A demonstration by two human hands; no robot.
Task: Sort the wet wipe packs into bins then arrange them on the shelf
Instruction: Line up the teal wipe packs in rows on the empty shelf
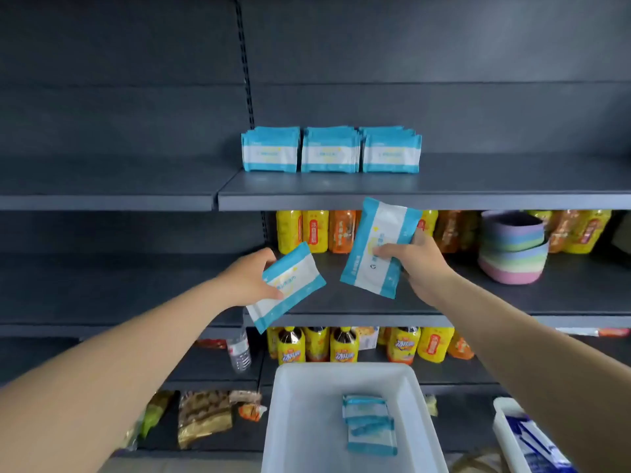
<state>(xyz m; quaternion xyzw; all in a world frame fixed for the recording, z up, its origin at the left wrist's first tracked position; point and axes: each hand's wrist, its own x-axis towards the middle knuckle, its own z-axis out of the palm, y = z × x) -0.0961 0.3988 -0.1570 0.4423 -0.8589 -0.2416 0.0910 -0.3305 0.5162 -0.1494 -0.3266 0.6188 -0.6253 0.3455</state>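
Item 1, left hand [247,283]: fingers and thumb curled round the near end of one blue-and-white wipe pack [288,285], tilted, its free end pointing down and away from the palm. Held in front of the middle shelf, below the upper shelf [478,186].

Item 2, right hand [421,259]: thumb across the face and fingers behind a second wipe pack [379,247], held nearly on end, most of its length rising above the grip toward the upper shelf's front lip.

Handling note (judgement): each pack probably wants turning upright, printed face forward, then lifting clear of the lip before setting down; the right hand's pack looks nearest to placement. Soft pouches may sag, so a hold nearer the middle should steady them.

Item 3, shelved rows [329,151]: three upright rows of matching packs stand above both hands on the upper shelf, touching side by side. Open shelf lies to their right, above the right hand.

Item 4, white bin [297,421]: below both hands; holds a few matching packs lying flat.

Item 5, second bin [505,425]: below and right of the right hand; holds dark blue packs, partly cut off.
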